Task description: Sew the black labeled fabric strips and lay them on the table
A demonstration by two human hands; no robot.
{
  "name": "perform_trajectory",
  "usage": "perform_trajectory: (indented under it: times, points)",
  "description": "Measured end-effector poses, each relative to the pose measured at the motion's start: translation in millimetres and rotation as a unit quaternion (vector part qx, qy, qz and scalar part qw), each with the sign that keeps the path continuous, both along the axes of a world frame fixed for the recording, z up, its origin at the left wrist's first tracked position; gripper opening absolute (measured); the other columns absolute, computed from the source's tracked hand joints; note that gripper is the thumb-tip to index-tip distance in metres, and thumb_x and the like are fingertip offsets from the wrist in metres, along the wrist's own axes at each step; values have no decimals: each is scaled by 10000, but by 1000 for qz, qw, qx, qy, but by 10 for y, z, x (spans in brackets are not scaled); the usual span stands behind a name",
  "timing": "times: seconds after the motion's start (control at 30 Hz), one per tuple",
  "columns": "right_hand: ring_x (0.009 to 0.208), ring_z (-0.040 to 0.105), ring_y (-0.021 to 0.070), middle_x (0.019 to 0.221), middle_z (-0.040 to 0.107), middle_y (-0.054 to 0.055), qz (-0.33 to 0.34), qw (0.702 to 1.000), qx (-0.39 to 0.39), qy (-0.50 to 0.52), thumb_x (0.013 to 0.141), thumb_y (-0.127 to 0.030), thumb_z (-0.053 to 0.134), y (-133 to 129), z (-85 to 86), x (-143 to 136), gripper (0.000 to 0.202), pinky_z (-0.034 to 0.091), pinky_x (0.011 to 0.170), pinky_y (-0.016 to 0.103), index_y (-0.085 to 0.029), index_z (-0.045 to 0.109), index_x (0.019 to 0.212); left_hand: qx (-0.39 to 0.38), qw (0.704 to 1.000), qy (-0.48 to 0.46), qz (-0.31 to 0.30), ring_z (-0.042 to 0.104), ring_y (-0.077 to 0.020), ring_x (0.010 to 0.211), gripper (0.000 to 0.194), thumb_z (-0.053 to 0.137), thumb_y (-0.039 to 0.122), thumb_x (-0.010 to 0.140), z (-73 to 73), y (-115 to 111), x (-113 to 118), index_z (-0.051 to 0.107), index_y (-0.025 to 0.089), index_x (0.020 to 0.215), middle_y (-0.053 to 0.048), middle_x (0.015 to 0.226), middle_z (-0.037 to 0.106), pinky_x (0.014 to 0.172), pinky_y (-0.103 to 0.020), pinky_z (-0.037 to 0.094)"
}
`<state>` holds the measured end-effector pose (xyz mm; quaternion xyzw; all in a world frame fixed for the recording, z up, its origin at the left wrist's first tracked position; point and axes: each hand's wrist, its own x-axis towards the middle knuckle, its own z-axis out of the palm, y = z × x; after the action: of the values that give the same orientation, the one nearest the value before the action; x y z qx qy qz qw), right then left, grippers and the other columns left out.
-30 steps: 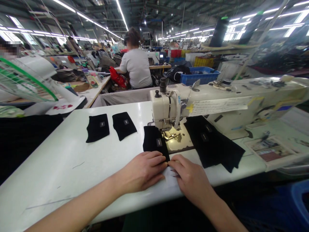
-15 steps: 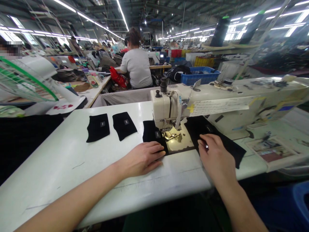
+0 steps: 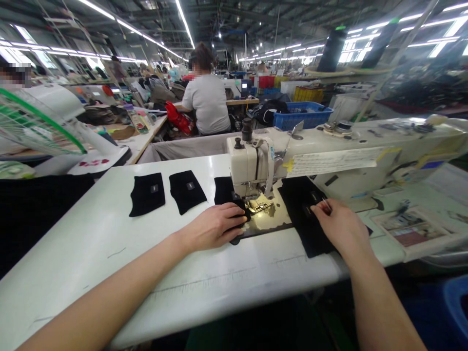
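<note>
My left hand (image 3: pixel 221 225) lies flat, fingers slightly spread, on a black fabric piece (image 3: pixel 223 190) beside the lit needle area of the sewing machine (image 3: pixel 250 163). Right of the needle plate (image 3: pixel 270 214), my right hand (image 3: pixel 334 217) is pinched above another black fabric (image 3: pixel 302 214); a small thin metallic object shows between its fingers, too small to name. Two black pieces with small grey labels, one (image 3: pixel 148 195) at the left and one (image 3: pixel 187 191) nearer the machine, rest on the white table (image 3: pixel 146 263).
A fan (image 3: pixel 47 122) stands at the left. Beyond the machine are a blue basket (image 3: pixel 303 117) and a seated person (image 3: pixel 209 100) in a grey shirt. A tray of small items (image 3: pixel 413 229) is at the right, below the machine arm.
My right hand has moved right and slightly up. The black fabric near it has shifted, its lower part now nearer the table's front edge. My left hand has slid slightly up and left.
</note>
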<state>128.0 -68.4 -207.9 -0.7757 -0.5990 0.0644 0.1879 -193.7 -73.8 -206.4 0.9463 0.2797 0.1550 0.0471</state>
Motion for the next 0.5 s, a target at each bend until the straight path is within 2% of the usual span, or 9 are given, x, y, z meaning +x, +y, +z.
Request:
perform_trajectory:
  times: [0.17, 0.37, 0.5]
  points:
    - [607, 584, 211, 721, 642, 32, -6, 995, 86, 40, 886, -431, 525, -40, 5, 9, 208, 305, 546, 300, -234, 586, 860, -3, 1000, -5, 2, 626, -258, 1125, 316, 477, 292, 1020, -5, 97, -44, 679, 142, 1212, -150, 1194, 668, 964, -435, 564]
    - [587, 539, 186, 654, 583, -12, 25, 981, 167, 98, 825, -482, 546, -153, 118, -26, 230, 363, 603, 307, -255, 533, 794, -13, 1000, 15, 9, 613, -258, 1137, 326, 465, 289, 1026, 24, 205, -73, 671, 120, 1216, -151, 1208, 655, 994, -436, 540]
    - [617, 553, 171, 725, 623, -8, 33, 970, 214, 108, 813, -436, 540, -239, 189, -49, 185, 389, 629, 301, -256, 520, 773, -3, 1000, 6, 10, 620, -253, 1115, 321, 480, 293, 1020, 18, 259, -92, 667, 126, 1220, -145, 1210, 657, 979, -430, 546]
